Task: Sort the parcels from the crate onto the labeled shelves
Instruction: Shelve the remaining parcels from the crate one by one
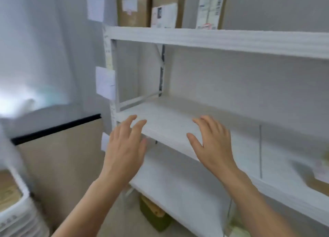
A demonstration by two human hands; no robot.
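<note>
- Crate [16, 206]: white, at lower left; its brown contents are probably a parcel awaiting sorting, though blur obscures them.
- Left hand [124, 147]: fingers spread, holding nothing, before the front edge of the middle shelf [169, 115]; the crate lies well below it.
- Parcels [133, 5]: three upright cardboard boxes on the top shelf [213, 39], well above both hands; likely stiff and light, best gripped on opposite side faces.
- Right hand [213, 144]: likewise spread and empty, over the middle shelf.
</note>
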